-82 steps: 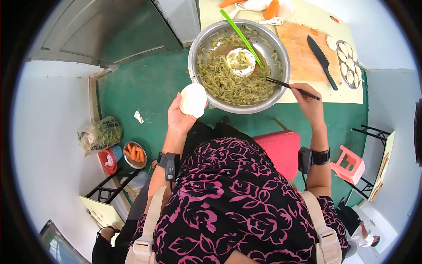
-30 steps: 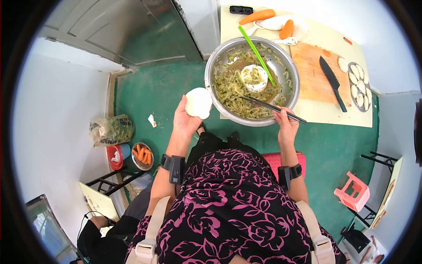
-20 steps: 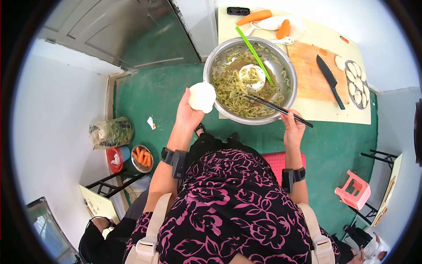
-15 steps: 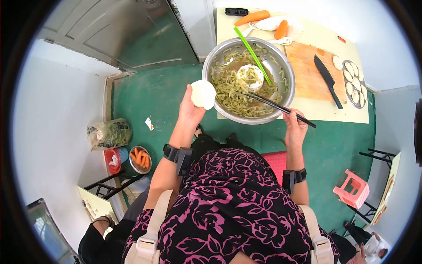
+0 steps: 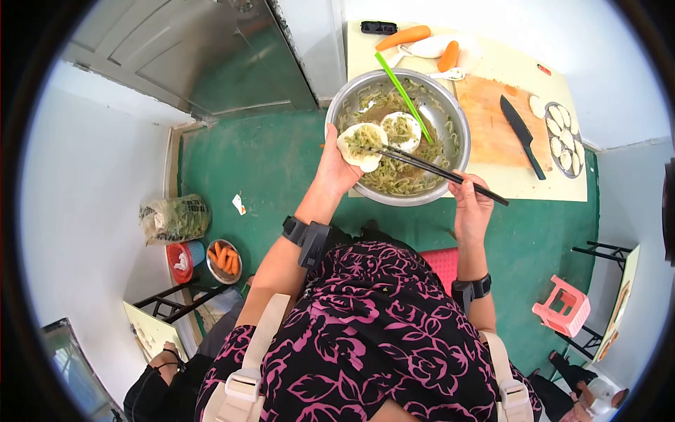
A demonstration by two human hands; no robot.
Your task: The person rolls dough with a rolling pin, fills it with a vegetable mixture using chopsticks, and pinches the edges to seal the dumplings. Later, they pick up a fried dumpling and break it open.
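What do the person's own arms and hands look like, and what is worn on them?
The left hand and right hand wear no gloves. Each forearm has a black band with a dark, box-shaped device. The short sleeve is black with pink floral pattern.

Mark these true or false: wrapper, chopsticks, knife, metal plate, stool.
1. The left hand holds a dough wrapper with shredded filling on it. True.
2. The right hand holds the green sticks. False: it holds the black chopsticks; the green sticks rest in the bowl.
3. The blade of the knife lies on the cutting board. True.
4. The metal plate is left of the cutting board. False: it is on the right.
5. The pink stool is on the person's right. True.
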